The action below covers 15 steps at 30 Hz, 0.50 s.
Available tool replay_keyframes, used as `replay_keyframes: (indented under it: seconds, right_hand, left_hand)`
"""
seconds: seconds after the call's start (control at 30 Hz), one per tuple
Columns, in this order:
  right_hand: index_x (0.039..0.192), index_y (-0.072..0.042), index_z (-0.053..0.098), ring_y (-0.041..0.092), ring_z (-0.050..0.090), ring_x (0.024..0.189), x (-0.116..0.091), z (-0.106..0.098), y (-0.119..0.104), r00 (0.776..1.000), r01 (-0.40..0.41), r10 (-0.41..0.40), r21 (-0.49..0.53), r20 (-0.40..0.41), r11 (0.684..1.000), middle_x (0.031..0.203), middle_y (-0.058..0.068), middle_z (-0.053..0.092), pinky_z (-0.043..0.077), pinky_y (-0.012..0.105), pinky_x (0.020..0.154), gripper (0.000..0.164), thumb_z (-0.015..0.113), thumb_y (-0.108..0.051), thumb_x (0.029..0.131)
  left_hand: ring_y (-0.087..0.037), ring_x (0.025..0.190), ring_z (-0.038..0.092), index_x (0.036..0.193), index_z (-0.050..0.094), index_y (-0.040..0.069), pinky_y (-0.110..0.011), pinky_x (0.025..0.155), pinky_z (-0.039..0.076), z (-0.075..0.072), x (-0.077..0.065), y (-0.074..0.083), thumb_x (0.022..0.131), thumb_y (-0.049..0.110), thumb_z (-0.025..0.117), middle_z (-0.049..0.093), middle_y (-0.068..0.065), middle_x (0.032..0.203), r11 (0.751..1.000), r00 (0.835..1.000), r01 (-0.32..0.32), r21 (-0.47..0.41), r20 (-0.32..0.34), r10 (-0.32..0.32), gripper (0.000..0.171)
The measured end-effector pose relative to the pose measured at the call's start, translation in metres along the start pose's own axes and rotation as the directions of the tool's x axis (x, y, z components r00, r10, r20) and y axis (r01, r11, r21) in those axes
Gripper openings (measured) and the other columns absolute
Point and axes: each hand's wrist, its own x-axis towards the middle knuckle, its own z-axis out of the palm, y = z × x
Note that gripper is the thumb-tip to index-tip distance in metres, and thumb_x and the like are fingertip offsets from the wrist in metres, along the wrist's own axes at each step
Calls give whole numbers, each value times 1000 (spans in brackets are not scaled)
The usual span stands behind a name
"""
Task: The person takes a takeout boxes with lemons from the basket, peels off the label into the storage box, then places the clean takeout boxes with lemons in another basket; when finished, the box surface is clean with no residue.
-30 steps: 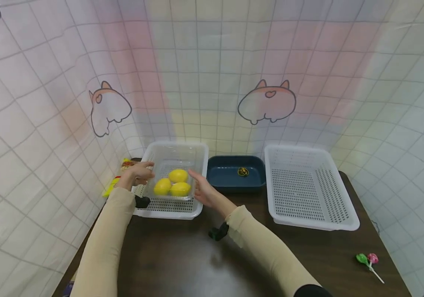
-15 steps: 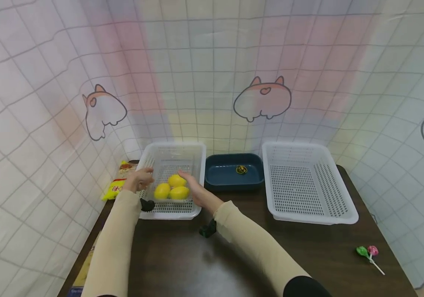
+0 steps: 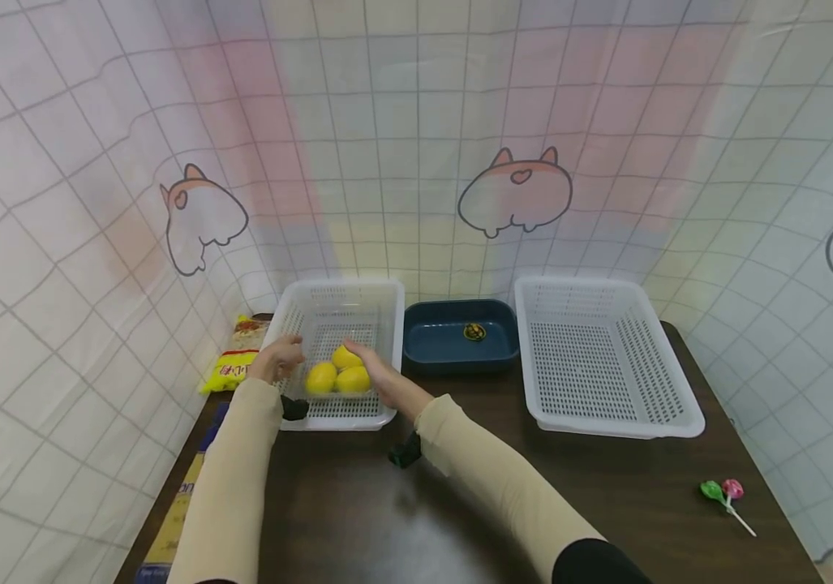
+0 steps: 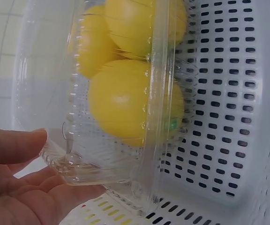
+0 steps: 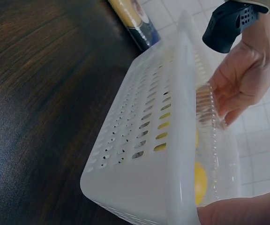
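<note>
Three lemons [image 3: 321, 378] sit in a clear plastic box [image 4: 111, 174] at the left white basket [image 3: 343, 423]. My left hand [image 3: 280, 358] grips the box's left side, thumb above and fingers below its edge in the left wrist view. On the opposite side, my right hand [image 3: 394, 389] holds the box with its thumb over the edge; its other fingers are mostly hidden. In the right wrist view the box stands partly below the basket's rim, with yellow showing through the wall slots. Whether the box touches the basket floor, I cannot tell.
A dark blue dish [image 3: 431, 357] holding a small yellow-and-black thing [image 3: 474, 332] stands between the left basket and a second white basket [image 3: 620, 427]. Two lollipops [image 3: 733, 489] lie at right. A yellow packet [image 3: 229, 373] and a blue-yellow package [image 3: 175, 511] lie along the left edge.
Both hands have lowered the plastic box of lemons into the left basket. The head view has shifted slightly, uncovering more of the packages at left.
</note>
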Motion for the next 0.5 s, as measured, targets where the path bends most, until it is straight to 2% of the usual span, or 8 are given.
replay_keyframes:
  seconds: [0.07, 0.1, 0.17, 0.2, 0.27, 0.3, 0.33, 0.5]
  right_hand:
    - [154, -18, 34, 35, 20, 153, -1, 0, -1, 1000, -1, 1, -4, -6, 1000, 166, 12, 21, 10, 57, 127, 74, 43, -63, 96]
    - [154, -17, 34, 35, 20, 154, -2, 0, -1, 1000, -1, 1, -10, -9, 1000, 166, 12, 21, 10, 57, 127, 75, 43, -63, 96]
    - [155, -17, 33, 35, 20, 154, -2, 0, 0, 1000, -1, 1, -20, -13, 1000, 165, 11, 23, 11, 58, 127, 76, 43, -63, 96]
    - [155, -18, 33, 35, 21, 154, -3, 0, 0, 1000, -3, 3, -24, -16, 1000, 165, 11, 24, 12, 58, 127, 76, 44, -63, 95]
    - [155, -17, 34, 35, 22, 153, -3, 1, 1, 1000, 1, -2, -31, -23, 1000, 165, 10, 26, 13, 57, 127, 75, 44, -63, 95]
    - [154, -17, 35, 35, 23, 153, -4, 1, 0, 1000, 4, -5, -37, -27, 999, 164, 10, 27, 14, 57, 127, 75, 45, -63, 95]
    - [154, -17, 36, 35, 24, 153, -5, 1, 0, 1000, 10, -11, -43, -28, 999, 164, 10, 28, 15, 57, 127, 74, 45, -62, 96]
    - [150, -13, 43, 34, 29, 151, -14, 1, -8, 999, 32, -33, -45, -25, 998, 162, 12, 33, 17, 54, 128, 70, 44, -60, 98]
  left_hand:
    - [-22, 94, 42, 160, 9, 6, -23, 59, 36, 1, 0, 0, 100, 5, 38, 25, -25, 159, 1000, 1000, -7, 8, -9, 7, 67]
    - [-22, 95, 42, 160, 9, 6, -24, 66, 43, 2, -1, 1, 100, 5, 38, 24, -26, 160, 1000, 1000, -5, 3, -14, 5, 67]
    - [-26, 103, 47, 160, 9, 5, -31, 88, 53, 4, -2, 0, 100, 4, 38, 21, -26, 162, 1000, 1000, -3, -24, -21, 2, 67]
    - [-29, 113, 49, 160, 8, 5, -37, 102, 51, 5, -2, 0, 100, 3, 38, 18, -26, 163, 999, 1000, -2, -40, -23, 1, 67]
    - [-37, 139, 38, 160, 7, 5, -50, 122, 34, 7, -2, -1, 99, 2, 37, 12, -26, 165, 997, 1000, -4, -72, -22, 2, 68]
    - [-40, 150, 25, 160, 6, 5, -55, 125, 25, 7, -2, -1, 99, 1, 36, 9, -26, 166, 996, 1000, -6, -86, -20, 4, 68]
    - [-41, 153, 18, 160, 5, 4, -56, 126, 21, 8, -2, -2, 99, 0, 36, 8, -26, 166, 995, 1000, -12, -95, -18, 11, 69]
    - [-43, 155, 10, 159, 2, 0, -59, 126, 16, 8, -1, -3, 99, 2, 34, 4, -26, 166, 997, 998, -59, -52, -22, 58, 68]
